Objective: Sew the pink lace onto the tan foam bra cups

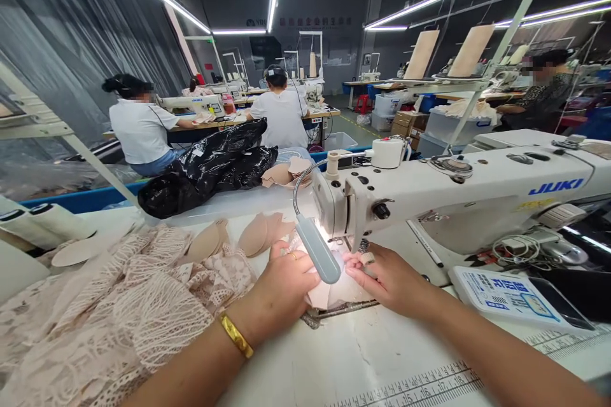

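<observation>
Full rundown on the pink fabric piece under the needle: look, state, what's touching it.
The pink fabric piece is pale, smooth and thin, lying flat on the white table under the head of the sewing machine. The left hand presses on its left part and the right hand on its right, fingertips close to the needle. The grey lamp head hides its middle; only the near edge shows clearly. Lace lies to its left.
</observation>
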Demonstrator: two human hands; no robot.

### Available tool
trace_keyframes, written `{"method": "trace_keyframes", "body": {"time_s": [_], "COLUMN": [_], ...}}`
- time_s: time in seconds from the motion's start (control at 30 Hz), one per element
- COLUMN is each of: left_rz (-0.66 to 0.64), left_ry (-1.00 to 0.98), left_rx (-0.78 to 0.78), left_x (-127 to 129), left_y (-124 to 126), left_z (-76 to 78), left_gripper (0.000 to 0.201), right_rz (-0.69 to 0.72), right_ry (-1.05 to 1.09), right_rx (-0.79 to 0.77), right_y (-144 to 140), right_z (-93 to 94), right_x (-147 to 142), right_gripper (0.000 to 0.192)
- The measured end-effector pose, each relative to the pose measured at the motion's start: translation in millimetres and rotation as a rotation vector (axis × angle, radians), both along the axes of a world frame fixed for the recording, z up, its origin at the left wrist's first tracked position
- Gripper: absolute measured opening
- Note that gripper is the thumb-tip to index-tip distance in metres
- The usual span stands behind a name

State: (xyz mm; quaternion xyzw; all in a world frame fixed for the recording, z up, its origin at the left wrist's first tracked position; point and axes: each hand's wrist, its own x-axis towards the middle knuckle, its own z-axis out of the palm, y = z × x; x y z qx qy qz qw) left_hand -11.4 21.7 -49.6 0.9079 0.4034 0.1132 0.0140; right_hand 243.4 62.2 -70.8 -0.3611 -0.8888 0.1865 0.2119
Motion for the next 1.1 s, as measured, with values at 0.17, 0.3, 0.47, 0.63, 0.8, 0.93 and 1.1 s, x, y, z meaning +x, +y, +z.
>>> {"method": "trace_keyframes", "body": {"time_s": [0.17,0.3,0.47,0.63,0.8,0.93,1.1], "left_rz": [-0.009,-0.041,-0.070,-0.087,-0.061,-0.040,-0.028], "left_ry": [-0.001,-0.009,0.025,0.060,0.047,-0.018,-0.072], "left_rx": [-0.016,0.047,0.039,0.017,0.077,0.156,0.174], "left_x": [-1.5,-1.1,5.0,9.9,13.3,14.4,12.4], "left_y": [-5.7,-11.0,-21.4,-27.8,-22.7,-14.5,-5.3], "left_z": [-4.1,-7.0,1.6,5.2,-1.3,-7.9,-11.6], "left_gripper": [0.025,0.019,0.018,0.019,0.018,0.016,0.017], "right_rz": [0.065,0.181,0.327,0.309,0.243,0.169,0.098], "right_ry": [-0.034,-0.078,-0.150,-0.180,-0.165,-0.177,-0.164], "right_rx": [-0.025,-0.011,-0.016,-0.016,0.007,0.033,0.026], "right_y": [-3.6,-7.0,-10.6,-10.3,-7.0,-5.4,-2.8], "right_z": [3.9,9.1,11.7,10.4,6.1,1.2,-1.3], "right_x": [-1.9,-3.1,-4.1,-6.1,-7.0,-9.2,-12.7], "right_gripper": [0.022,0.024,0.020,0.020,0.020,0.023,0.021]}}
